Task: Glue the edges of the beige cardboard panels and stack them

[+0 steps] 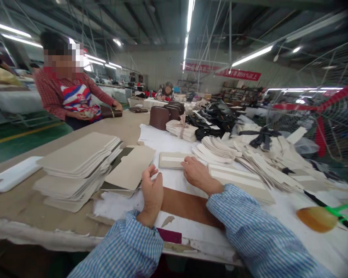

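My right hand (198, 173) reaches over the table with bent fingers closed on the right end of a small beige panel (169, 160) that has a white strip along it. My left hand (152, 193) is half curled, thumb and fingers apart, with nothing visible in it. It is beside the left end of a brown leather-like strip (185, 204), which lies flat below both hands. Left of my left hand are cut beige panels (132, 168) over dark green ones. More beige panels with white strips (240, 179) are stacked right of my right hand.
A tall stack of beige panels (78, 154) stands at left, near a white board (14, 173). Brown cases (159, 117), black pieces (217, 117) and cream strips (220, 148) are piled behind. An amber, green-tied object (316, 219) and a fan (330, 104) are right. A co-worker (72, 90) stands left.
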Action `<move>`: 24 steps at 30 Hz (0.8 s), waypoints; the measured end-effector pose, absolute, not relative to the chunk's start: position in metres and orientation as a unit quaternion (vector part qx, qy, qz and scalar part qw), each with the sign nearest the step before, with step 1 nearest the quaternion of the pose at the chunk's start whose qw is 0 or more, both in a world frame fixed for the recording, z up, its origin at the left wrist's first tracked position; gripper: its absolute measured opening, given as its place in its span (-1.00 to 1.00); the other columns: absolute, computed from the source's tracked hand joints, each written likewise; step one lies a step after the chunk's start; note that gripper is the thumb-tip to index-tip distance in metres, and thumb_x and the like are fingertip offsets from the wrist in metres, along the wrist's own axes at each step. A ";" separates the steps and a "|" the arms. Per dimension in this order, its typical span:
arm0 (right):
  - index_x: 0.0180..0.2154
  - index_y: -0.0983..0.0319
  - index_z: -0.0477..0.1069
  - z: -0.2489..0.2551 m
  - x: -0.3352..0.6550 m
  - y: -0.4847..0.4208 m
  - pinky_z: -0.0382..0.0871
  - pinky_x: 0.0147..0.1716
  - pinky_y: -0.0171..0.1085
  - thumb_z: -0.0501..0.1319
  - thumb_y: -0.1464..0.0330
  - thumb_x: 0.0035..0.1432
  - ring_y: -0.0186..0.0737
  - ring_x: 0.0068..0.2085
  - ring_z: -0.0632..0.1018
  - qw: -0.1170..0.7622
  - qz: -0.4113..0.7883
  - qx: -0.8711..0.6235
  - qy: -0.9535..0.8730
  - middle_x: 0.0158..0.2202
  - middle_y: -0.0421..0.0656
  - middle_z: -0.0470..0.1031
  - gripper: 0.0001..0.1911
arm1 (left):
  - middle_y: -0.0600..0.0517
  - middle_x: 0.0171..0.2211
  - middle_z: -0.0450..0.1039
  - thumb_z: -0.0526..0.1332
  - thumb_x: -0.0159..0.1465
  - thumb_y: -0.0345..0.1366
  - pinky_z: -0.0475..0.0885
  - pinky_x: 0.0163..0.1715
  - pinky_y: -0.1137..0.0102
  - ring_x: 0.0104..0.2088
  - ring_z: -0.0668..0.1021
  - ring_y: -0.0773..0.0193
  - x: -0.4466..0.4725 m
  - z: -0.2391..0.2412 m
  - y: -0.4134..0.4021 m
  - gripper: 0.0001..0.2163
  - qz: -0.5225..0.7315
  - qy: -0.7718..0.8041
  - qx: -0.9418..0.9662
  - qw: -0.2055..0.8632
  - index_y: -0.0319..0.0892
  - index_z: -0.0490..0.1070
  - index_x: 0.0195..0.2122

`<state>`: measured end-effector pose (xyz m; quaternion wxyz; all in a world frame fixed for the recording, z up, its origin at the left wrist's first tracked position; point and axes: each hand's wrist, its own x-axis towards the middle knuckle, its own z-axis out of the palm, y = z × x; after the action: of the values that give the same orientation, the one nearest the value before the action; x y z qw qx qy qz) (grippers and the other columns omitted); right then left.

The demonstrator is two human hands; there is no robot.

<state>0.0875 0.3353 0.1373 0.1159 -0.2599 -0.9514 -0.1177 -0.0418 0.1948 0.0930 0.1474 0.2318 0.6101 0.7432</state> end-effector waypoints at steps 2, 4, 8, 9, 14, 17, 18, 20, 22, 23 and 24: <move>-0.11 0.32 0.58 0.124 0.070 0.343 0.46 -0.09 -0.07 0.05 0.57 0.33 0.11 0.02 0.49 0.094 -0.126 -0.282 -0.947 -0.01 0.15 0.52 -0.67 | -0.11 0.07 0.49 0.24 0.25 -0.27 0.51 0.03 0.22 -0.02 0.58 0.12 -0.038 0.096 0.192 -0.69 0.742 0.605 0.248 0.148 -0.10 0.39 0.02; -0.15 0.32 0.60 0.113 0.061 0.348 0.47 -0.14 -0.07 0.04 0.59 0.33 0.12 -0.01 0.53 0.083 -0.135 -0.294 -0.943 -0.04 0.18 0.53 -0.66 | -0.10 0.02 0.51 0.24 0.24 -0.26 0.53 -0.10 0.26 -0.10 0.59 0.15 -0.032 0.097 0.189 -0.73 0.738 0.602 0.264 0.151 -0.10 0.42 -0.02; -0.19 0.33 0.61 0.098 0.058 0.353 0.47 -0.20 -0.06 0.04 0.62 0.30 0.15 -0.06 0.59 0.085 -0.160 -0.289 -0.940 -0.08 0.19 0.57 -0.65 | -0.12 -0.06 0.55 0.22 0.23 -0.27 0.48 -0.27 0.33 -0.22 0.58 0.17 -0.023 0.095 0.188 -0.74 0.723 0.606 0.288 0.165 -0.12 0.45 -0.05; -0.19 0.33 0.61 0.094 0.058 0.355 0.46 -0.20 -0.07 0.03 0.64 0.30 0.15 -0.07 0.60 0.087 -0.167 -0.285 -0.940 -0.09 0.19 0.58 -0.63 | -0.12 -0.07 0.55 0.21 0.23 -0.28 0.48 -0.27 0.33 -0.22 0.57 0.17 -0.022 0.094 0.189 -0.74 0.720 0.608 0.291 0.167 -0.12 0.45 -0.04; -0.19 0.33 0.61 0.079 0.058 0.368 0.44 -0.15 -0.07 -0.02 0.68 0.31 0.10 -0.08 0.61 0.085 -0.194 -0.258 -0.943 -0.12 0.14 0.59 -0.57 | -0.10 -0.07 0.52 0.20 0.21 -0.35 0.45 -0.21 0.34 -0.18 0.55 0.18 -0.019 0.091 0.188 -0.72 0.705 0.615 0.296 0.190 -0.13 0.45 -0.03; -0.20 0.31 0.61 0.073 0.059 0.373 0.43 -0.12 -0.09 -0.02 0.69 0.31 0.08 -0.08 0.61 0.083 -0.199 -0.244 -0.946 -0.11 0.12 0.60 -0.57 | -0.07 -0.08 0.52 0.21 0.21 -0.35 0.44 -0.19 0.35 -0.16 0.55 0.18 -0.018 0.091 0.186 -0.72 0.700 0.618 0.292 0.206 -0.11 0.45 -0.03; -0.21 0.30 0.61 0.072 0.059 0.375 0.43 -0.12 -0.09 -0.01 0.69 0.31 0.07 -0.07 0.61 0.083 -0.199 -0.239 -0.947 -0.11 0.10 0.60 -0.57 | -0.07 -0.08 0.52 0.22 0.21 -0.35 0.44 -0.17 0.35 -0.15 0.55 0.17 -0.018 0.091 0.186 -0.72 0.699 0.619 0.292 0.209 -0.11 0.45 -0.04; -0.24 0.26 0.61 0.070 0.059 0.377 0.44 -0.12 -0.10 0.01 0.68 0.30 0.06 -0.07 0.62 0.083 -0.199 -0.233 -0.948 -0.12 0.06 0.61 -0.58 | -0.07 -0.08 0.51 0.23 0.20 -0.35 0.44 -0.13 0.33 -0.14 0.55 0.16 -0.018 0.092 0.186 -0.72 0.697 0.620 0.291 0.210 -0.10 0.46 -0.04; -0.26 0.21 0.61 0.068 0.060 0.379 0.45 -0.13 -0.10 0.02 0.66 0.30 0.06 -0.08 0.63 0.084 -0.197 -0.232 -0.949 -0.14 0.04 0.61 -0.58 | -0.07 -0.07 0.51 0.23 0.20 -0.35 0.44 -0.11 0.32 -0.12 0.55 0.15 -0.017 0.092 0.186 -0.71 0.697 0.621 0.292 0.210 -0.10 0.46 -0.04; -0.26 0.18 0.61 0.067 0.061 0.380 0.46 -0.15 -0.10 0.03 0.64 0.30 0.06 -0.08 0.63 0.086 -0.196 -0.235 -0.948 -0.13 0.04 0.61 -0.58 | -0.07 -0.07 0.50 0.23 0.20 -0.35 0.45 -0.10 0.31 -0.12 0.55 0.15 -0.017 0.092 0.187 -0.71 0.697 0.621 0.292 0.209 -0.10 0.46 -0.03; -0.26 0.15 0.61 0.067 0.062 0.380 0.46 -0.17 -0.11 0.03 0.63 0.30 0.05 -0.09 0.64 0.088 -0.194 -0.239 -0.947 -0.12 0.04 0.61 -0.58 | -0.07 -0.07 0.50 0.23 0.19 -0.35 0.45 -0.09 0.31 -0.11 0.54 0.15 -0.017 0.092 0.187 -0.71 0.697 0.621 0.292 0.208 -0.10 0.46 -0.03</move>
<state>0.0616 0.3803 0.0672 0.0876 -0.2390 -0.9473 -0.1944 -0.0167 0.1870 0.0924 0.2081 0.2925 0.6213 0.6965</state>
